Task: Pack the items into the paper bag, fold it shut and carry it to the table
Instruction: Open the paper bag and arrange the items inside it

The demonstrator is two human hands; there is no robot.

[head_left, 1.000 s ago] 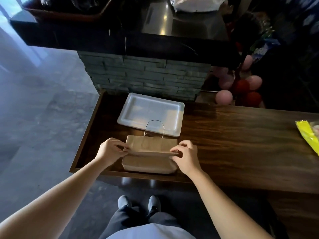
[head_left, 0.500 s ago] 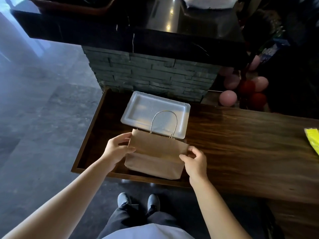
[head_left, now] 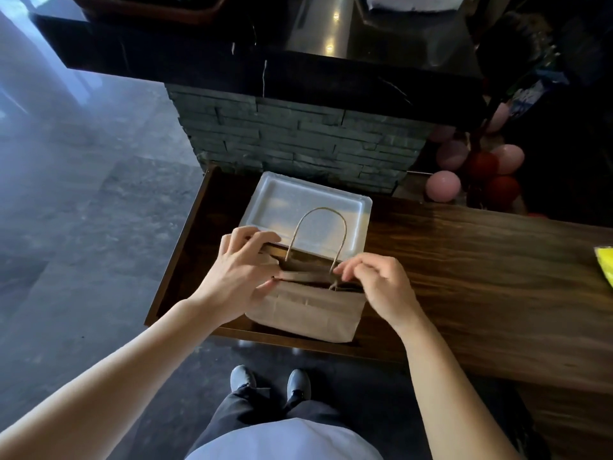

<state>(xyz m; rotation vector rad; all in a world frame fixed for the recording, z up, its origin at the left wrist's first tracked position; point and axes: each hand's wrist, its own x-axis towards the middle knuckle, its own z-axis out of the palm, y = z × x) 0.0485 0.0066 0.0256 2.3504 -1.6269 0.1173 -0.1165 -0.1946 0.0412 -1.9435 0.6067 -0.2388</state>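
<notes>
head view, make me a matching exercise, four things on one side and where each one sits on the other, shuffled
Things:
1. paper bag
2. white foam tray
3. balloons
4. yellow packet

Places:
A. right edge of the wooden counter
B. beyond the counter's far right, in the dark
C. between both hands at the counter's near edge
D. just behind the bag, by the stone wall

Pairs: 1-C, 2-D, 3-B, 4-A

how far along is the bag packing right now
Early. Nothing visibly packed: the white foam tray lies on the wooden counter behind the paper bag, and the bag's inside is too dark to check. In hand: the left hand and right hand each have a grip on the bag's top edge, pulling the mouth open. Left: loading, folding shut, carrying to the table.
</notes>
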